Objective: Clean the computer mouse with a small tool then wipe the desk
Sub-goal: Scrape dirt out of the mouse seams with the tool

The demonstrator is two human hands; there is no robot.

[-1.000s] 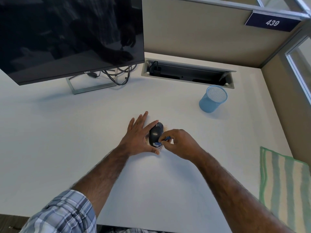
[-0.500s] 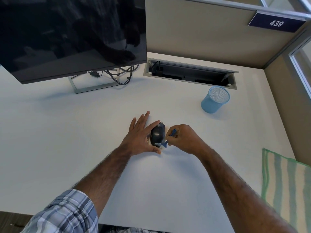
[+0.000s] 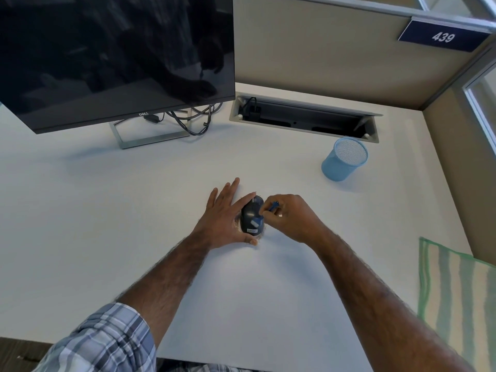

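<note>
The mouse [image 3: 251,214] sits in the middle of the white desk [image 3: 134,200], between the two hands. The left hand [image 3: 224,220] lies flat on its left side, with its fingers [image 3: 228,190] straight and spread apart. The first finger and the thumb touch the mouse and look set to stop it from sliding. The right hand [image 3: 294,218] is on the right side. Its fingers are pinched tight on the small tool [image 3: 273,205], a thin blue stick whose tip rests on top of the mouse. The mouse looks light, hard and smooth, so it may slip away if it is pushed from one side only. It is best held low down by its two long sides. The tool looks thin and light too, so a soft pinch near its tip should guide it well. A striped cloth [image 3: 453,296] lies at the right edge of the desk, well apart from the mouse, likely for the wiping
</note>
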